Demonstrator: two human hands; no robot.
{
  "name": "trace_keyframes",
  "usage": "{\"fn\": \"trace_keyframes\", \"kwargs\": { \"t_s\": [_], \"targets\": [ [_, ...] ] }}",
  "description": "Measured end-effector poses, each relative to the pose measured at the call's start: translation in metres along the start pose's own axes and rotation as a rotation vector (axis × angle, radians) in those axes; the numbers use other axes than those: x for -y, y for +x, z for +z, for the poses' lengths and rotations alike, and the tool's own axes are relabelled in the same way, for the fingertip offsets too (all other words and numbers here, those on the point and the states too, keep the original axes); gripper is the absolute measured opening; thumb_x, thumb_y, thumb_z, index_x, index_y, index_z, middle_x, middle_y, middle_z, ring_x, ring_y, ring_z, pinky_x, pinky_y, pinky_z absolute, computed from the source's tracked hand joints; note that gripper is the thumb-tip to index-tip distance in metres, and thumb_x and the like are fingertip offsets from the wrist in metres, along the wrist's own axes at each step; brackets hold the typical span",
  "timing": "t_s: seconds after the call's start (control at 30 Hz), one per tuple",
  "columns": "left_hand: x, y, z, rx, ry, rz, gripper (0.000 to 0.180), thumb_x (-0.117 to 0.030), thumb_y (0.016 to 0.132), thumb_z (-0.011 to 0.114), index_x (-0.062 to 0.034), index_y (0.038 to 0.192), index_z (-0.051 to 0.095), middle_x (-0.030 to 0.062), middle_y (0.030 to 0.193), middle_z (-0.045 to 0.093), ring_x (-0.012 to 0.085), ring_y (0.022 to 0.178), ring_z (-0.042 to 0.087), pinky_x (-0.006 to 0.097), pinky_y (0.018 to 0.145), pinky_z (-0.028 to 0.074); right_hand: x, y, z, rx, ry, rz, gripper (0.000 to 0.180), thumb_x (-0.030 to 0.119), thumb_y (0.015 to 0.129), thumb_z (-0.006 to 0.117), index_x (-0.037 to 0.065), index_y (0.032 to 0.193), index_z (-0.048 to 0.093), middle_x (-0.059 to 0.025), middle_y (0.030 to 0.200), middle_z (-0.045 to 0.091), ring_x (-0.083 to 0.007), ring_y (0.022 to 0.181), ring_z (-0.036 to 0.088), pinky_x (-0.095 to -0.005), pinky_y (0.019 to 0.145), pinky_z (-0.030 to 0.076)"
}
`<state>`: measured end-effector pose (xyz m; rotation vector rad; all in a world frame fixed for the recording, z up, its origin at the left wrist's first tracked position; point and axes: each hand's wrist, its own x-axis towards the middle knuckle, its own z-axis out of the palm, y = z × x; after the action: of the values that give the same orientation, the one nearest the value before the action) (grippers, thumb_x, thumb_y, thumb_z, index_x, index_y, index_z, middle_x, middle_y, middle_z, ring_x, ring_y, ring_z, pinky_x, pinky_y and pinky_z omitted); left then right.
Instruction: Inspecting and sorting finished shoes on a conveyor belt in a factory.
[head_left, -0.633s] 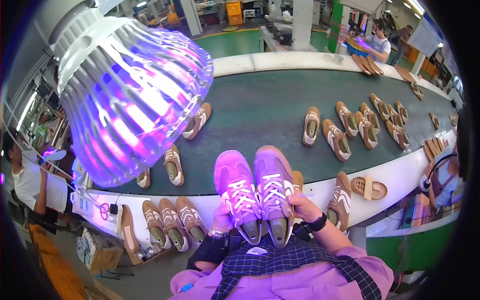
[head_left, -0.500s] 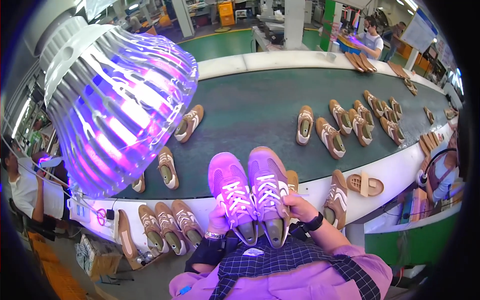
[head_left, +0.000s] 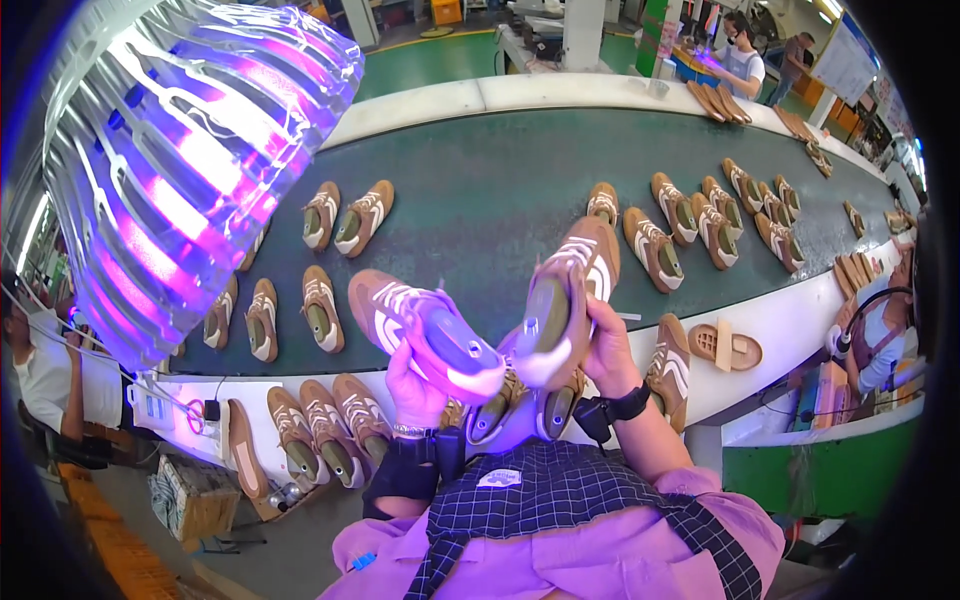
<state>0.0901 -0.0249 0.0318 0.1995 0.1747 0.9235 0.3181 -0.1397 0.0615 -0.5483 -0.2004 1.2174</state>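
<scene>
Over the near edge of the belt I hold a brown sneaker in each hand. My left hand (head_left: 415, 388) is closed around the side of the left sneaker (head_left: 385, 300), whose toe points to the upper left. My right hand (head_left: 612, 350) grips the right sneaker (head_left: 583, 245), its toe up and its pale heel low. Purple light falls on both, and a green insert with a round hole fills each opening. Under them, close to my checked apron (head_left: 560, 480), two more sneakers (head_left: 492, 410) are partly hidden by the held pair.
A large glowing purple lamp (head_left: 200, 160) hangs at the upper left. Several sneakers (head_left: 318, 310) stand on the green belt (head_left: 450, 190), others on the white ledge (head_left: 725, 400). Scissors (head_left: 196, 412) lie at the left. Co-workers sit left and right; another stands beyond the belt (head_left: 742, 68).
The two sneakers, held side by side before, are now apart and turned, with heels raised toward me. The view has shifted; the lamp sits further up and left, showing more shoes on the belt.
</scene>
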Motion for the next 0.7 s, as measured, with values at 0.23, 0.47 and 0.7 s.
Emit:
{"fn": "trace_keyframes", "kwargs": {
  "t_s": [0.23, 0.47, 0.7],
  "targets": [
    [0.015, 0.0, -0.014, -0.211, 0.03, 0.107, 0.051, -0.021, 0.082, 0.062, -0.0066, 0.128, 0.044, 0.008, 0.124, 0.054, 0.0241, 0.115, 0.051, 0.043, 0.099, 0.041, -0.013, -0.006, -0.009, -0.235, -0.012, -0.092, 0.041, 0.018, 0.086, 0.059, 0.005, 0.123, 0.046, -0.0087, 0.119, 0.056, -0.0224, 0.11, 0.054, -0.0424, 0.095, 0.044],
    [0.027, -0.002, -0.021, -0.361, 0.094, 0.107, 0.05, -0.026, 0.082, 0.063, -0.0079, 0.125, 0.046, 0.0051, 0.121, 0.056, 0.0221, 0.113, 0.052, 0.042, 0.098, 0.042, -0.029, -0.016, -0.017, -0.348, 0.016, -0.078, 0.042, 0.021, 0.086, 0.06, 0.005, 0.122, 0.046, -0.009, 0.117, 0.056, -0.0222, 0.108, 0.055, -0.042, 0.092, 0.046],
    [0.028, -0.001, -0.017, -0.411, 0.103, 0.081, 0.047, -0.026, 0.084, 0.06, -0.008, 0.125, 0.045, 0.0055, 0.121, 0.054, 0.0219, 0.113, 0.052, 0.042, 0.096, 0.044, -0.032, -0.016, -0.019, -0.394, 0.012, -0.087, 0.043, 0.021, 0.085, 0.061, 0.005, 0.122, 0.046, -0.0092, 0.116, 0.056, -0.0222, 0.108, 0.054, -0.0419, 0.093, 0.044]
  ]
}}
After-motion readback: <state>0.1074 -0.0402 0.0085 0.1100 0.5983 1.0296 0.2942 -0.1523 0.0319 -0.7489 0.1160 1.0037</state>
